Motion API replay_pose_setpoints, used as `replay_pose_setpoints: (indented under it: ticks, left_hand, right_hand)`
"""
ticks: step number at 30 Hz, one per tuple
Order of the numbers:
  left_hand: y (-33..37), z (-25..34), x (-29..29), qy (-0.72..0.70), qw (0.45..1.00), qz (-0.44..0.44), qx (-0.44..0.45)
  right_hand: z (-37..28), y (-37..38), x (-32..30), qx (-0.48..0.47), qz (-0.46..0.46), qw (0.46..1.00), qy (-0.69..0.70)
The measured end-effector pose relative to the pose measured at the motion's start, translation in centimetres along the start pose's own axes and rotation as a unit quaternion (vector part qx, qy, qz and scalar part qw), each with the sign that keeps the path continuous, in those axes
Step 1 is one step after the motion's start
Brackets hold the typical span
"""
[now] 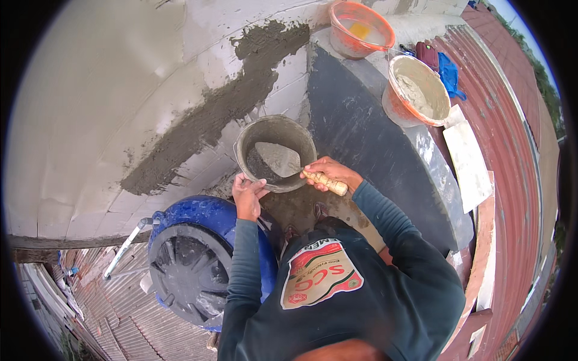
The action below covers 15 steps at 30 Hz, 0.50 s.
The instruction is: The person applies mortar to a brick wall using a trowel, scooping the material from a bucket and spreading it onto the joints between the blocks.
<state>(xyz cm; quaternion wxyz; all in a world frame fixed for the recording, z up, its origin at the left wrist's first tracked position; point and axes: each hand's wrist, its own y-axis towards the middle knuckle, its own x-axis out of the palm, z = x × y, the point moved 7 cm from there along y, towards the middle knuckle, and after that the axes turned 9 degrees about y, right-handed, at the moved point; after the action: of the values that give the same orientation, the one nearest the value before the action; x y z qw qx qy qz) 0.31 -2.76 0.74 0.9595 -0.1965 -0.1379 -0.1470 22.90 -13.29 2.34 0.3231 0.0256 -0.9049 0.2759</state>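
My left hand [247, 194] is closed on the near left rim of a grey mortar bucket [244, 144], tilted so that its inside shows. The fingers of my right hand [331, 174] wrap round the pale, worn handle of a trowel [278, 159]. The trowel's grey-coated blade lies inside the bucket, over some dark wet mortar [257, 163]. Beyond the bucket, a rough band of wet mortar [201, 123] runs slantwise across the white block wall [208, 69].
An orange bucket [344, 43] with a yellow thing in cloudy water and a mortar-caked bucket [394, 108] stand on the ledge at far right. At left is a blue barrel [198, 207] with a black lid. Corrugated red roofing [512, 162] lies to the right.
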Motion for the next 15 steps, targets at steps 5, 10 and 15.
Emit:
replay_pose_setpoints:
  ticks: [5, 10, 15]
  left_hand:
    - [1.6, -0.4, 0.4, -0.043, 0.999, -0.022, -0.02]
    - [4.2, -0.9, 1.5, -0.071, 0.995, -0.053, -0.038]
    - [5.1, -0.9, 1.7, -0.071, 0.995, -0.059, -0.048]
  right_hand:
    - [-1.1, -1.8, 1.7, -0.06, 0.038, 0.996, 0.061]
    - [-5.6, -5.2, 3.6, -0.211, 0.086, 0.959, 0.171]
    - [-13.0, -7.3, 6.2, -0.396, 0.177, 0.887, 0.162]
